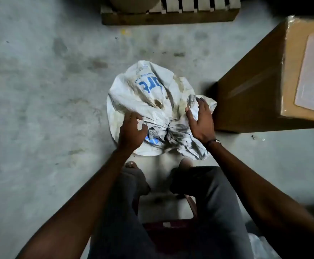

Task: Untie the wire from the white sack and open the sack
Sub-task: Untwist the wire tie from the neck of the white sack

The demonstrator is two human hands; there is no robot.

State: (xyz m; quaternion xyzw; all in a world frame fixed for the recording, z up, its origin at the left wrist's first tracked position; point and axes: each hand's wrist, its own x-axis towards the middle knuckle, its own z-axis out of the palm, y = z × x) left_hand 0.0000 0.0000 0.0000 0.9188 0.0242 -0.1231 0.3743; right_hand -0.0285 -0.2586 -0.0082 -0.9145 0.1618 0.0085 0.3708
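Head cam: we've got the sack [152,101] on the floor [40,90] dead centre, wire [168,128] knotted at its 6 o'clock, left hand [132,131] and right hand [202,122] flanking it, fingers spread, gripping nothing.

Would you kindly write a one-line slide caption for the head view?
Seated person's left hand and right hand flank the dark wire tying the white sack shut.

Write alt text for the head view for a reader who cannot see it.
A stained white woven sack sits on a grey concrete floor, its neck tied with thin dark wire. The left hand and right hand flank the knot, fingers open. A brown cardboard box stands at right.
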